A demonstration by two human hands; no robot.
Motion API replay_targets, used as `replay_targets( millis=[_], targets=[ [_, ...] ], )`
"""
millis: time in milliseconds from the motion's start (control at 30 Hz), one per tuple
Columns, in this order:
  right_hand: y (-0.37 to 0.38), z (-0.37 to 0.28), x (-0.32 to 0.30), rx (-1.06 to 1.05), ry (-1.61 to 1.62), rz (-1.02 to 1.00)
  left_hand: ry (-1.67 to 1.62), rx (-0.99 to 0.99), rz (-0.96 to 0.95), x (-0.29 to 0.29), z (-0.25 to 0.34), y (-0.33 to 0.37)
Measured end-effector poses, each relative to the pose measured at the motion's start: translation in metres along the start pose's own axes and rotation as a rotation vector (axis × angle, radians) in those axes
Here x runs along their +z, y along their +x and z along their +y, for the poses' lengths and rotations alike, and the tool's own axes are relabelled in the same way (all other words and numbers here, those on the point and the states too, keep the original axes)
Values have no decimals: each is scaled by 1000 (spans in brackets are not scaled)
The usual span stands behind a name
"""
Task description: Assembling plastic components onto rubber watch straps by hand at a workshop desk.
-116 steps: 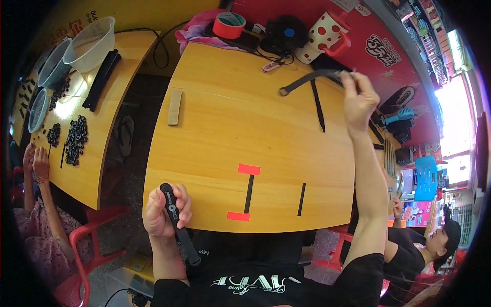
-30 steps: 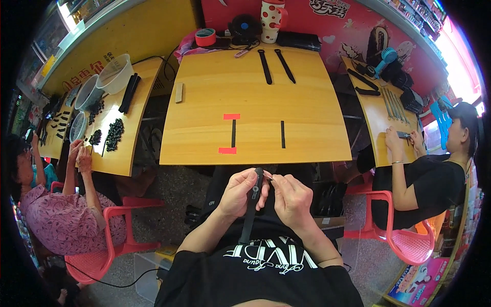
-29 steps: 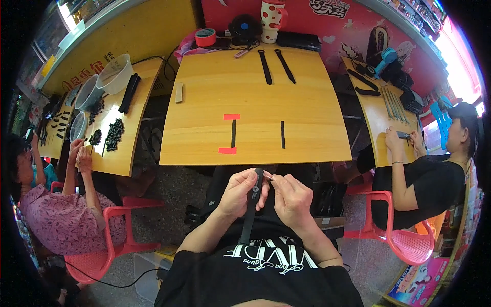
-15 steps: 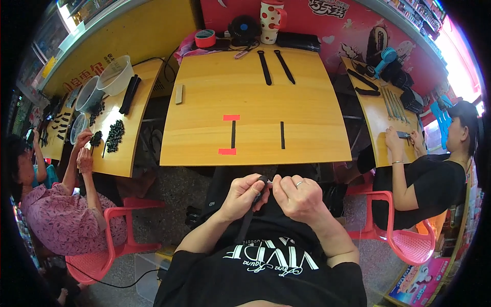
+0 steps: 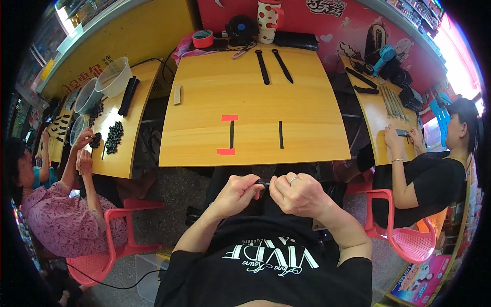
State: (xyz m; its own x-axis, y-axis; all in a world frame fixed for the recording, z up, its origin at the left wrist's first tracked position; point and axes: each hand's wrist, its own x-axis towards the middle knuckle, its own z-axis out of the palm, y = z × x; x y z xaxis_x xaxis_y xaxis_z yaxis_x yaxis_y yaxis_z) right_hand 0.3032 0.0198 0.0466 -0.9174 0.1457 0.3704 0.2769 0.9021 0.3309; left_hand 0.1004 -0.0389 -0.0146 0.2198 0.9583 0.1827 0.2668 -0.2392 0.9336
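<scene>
Over my lap, just off the table's near edge, my left hand (image 5: 238, 195) pinches a black strap (image 5: 261, 182), whose rounded end sticks out past the thumb. The rest of the strap cannot be made out against my dark clothes. My right hand (image 5: 299, 194), a ring on one finger, is closed around a thin metal pin-like tool (image 5: 267, 184). Its shaft reaches the strap's end; the tool's other part is hidden in my fist. Ahead on the wooden table (image 5: 204, 105) lie a black strip (image 5: 231, 134) between red tape pieces and another black strip (image 5: 281, 135).
Two black straps (image 5: 263, 67) lie at the table's far side. Behind are a red tape roll (image 5: 202, 39), a fan (image 5: 242, 29) and a spotted cup (image 5: 268, 21). A beige bar (image 5: 177, 95) lies left. People work at side tables, on pink chairs (image 5: 115, 240).
My right hand has drawn slightly away from the left, so more of the metal shaft shows. The strap's tail, visible hanging below my left hand before, no longer shows.
</scene>
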Motion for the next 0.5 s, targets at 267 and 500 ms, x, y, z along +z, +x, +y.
replay_targets(
  millis=[267,500],
  targets=[
    [-12,-31,24,426,500,281,-220,63,99,8,11,-2],
    [-3,-13,4,339,457,25,317,212,53,-1,8,-4]
  ],
)
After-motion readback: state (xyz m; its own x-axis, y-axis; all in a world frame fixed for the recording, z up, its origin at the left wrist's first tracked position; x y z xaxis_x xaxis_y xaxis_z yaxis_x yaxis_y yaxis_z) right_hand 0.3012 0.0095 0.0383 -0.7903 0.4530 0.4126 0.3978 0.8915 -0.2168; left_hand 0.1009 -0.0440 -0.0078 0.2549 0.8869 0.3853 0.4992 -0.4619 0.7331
